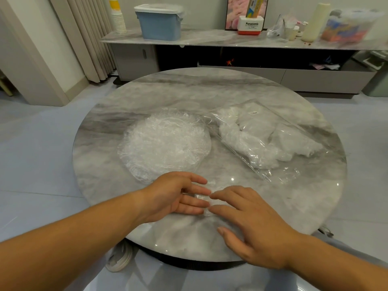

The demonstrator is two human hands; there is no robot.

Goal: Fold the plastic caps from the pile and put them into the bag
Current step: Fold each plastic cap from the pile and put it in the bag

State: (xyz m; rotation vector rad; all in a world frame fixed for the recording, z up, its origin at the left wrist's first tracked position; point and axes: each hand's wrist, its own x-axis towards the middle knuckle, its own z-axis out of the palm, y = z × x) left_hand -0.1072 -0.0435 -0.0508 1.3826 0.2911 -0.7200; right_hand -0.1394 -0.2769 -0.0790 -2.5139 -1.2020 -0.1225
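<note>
A round pile of clear crinkled plastic caps point(164, 141) lies at the middle left of the marble table point(189, 89). To its right a clear plastic bag point(266, 137) holds several white folded caps. Near the front edge a small folded cap point(204, 198) lies flat between my hands. My left hand point(178, 196) rests on the table with straight fingers touching the cap's left side. My right hand point(249, 223) lies flat with spread fingers, and its fingertips press the cap's right side. Most of this cap is hidden under my fingers.
Behind the table runs a long low cabinet with a blue lidded bin point(160, 22), a stack of paper cups point(117, 17), a Panasonic box point(251, 25) and bottles. Curtains hang at the back left. A white coiled cable point(119, 259) lies on the floor under the table's front edge.
</note>
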